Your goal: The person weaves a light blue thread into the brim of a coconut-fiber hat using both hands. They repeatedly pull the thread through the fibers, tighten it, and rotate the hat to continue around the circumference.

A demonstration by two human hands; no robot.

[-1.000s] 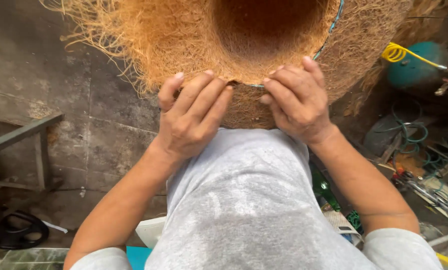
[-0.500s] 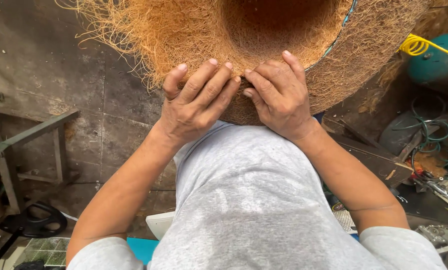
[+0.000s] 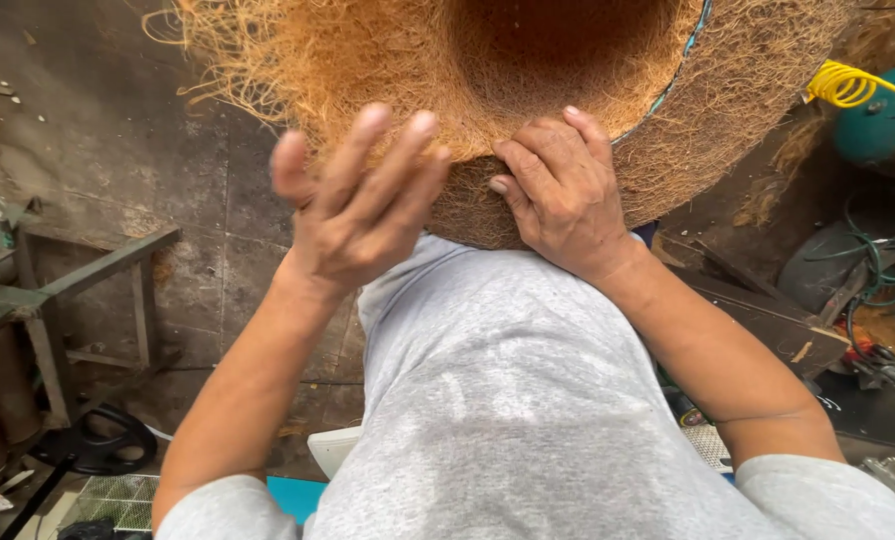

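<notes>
Far left we see a green metal frame (image 3: 88,280) on a stained concrete floor (image 3: 98,150), with a black looped object (image 3: 93,445) lower down.

Our left hand (image 3: 358,215) is raised, fingers spread and slightly blurred. It holds nothing and sits just in front of the rim of the coir fibre basket (image 3: 438,70), apart from it as far as we can tell.

The basket fills the top centre, hollow side toward us, its lower rim tight against our grey shirt (image 3: 508,400). Loose strands stick out on its left edge, so that side looks unfinished; the rim under the hands looks packed and even.

Our right hand (image 3: 563,195) lies flat on the rim, fingers bent and pressing into the fibre, pinching nothing we can make out. A thin blue wire (image 3: 683,65) edges the rim on the right.

Far right: a yellow coiled hose (image 3: 843,85), a teal tank (image 3: 888,125), green hoses (image 3: 888,265).

We judge the shaping well along, with rim pressing and stray fibres left.
</notes>
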